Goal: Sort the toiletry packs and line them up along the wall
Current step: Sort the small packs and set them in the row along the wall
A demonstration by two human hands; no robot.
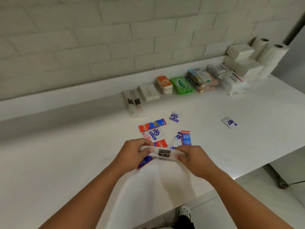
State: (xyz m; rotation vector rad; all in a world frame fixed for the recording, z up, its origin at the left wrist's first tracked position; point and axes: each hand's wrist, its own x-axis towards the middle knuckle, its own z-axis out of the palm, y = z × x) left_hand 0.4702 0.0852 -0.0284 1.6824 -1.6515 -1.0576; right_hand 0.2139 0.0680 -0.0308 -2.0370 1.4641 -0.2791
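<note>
Both hands pinch one long white sachet over the white counter (66, 162).

The left hand (132, 152) grips its left end, fingers curled shut on it; the sachet (162, 153), glossy with a dark label, spans flat to the right hand (191, 158), pinching the other end. Beyond lie loose toothpaste sachets (152, 125).

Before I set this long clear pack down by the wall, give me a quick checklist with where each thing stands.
1. Clear pack held at both ends by left hand and right hand: ok.
2. Matching packs already at the wall: ok, two lie side by side.
3. Free counter left of them: ok.
4. Path clear: not ok, loose sachets lie between.
5. Pack contents: cannot tell.
6. Stray sachet sorted: not ok.
</note>
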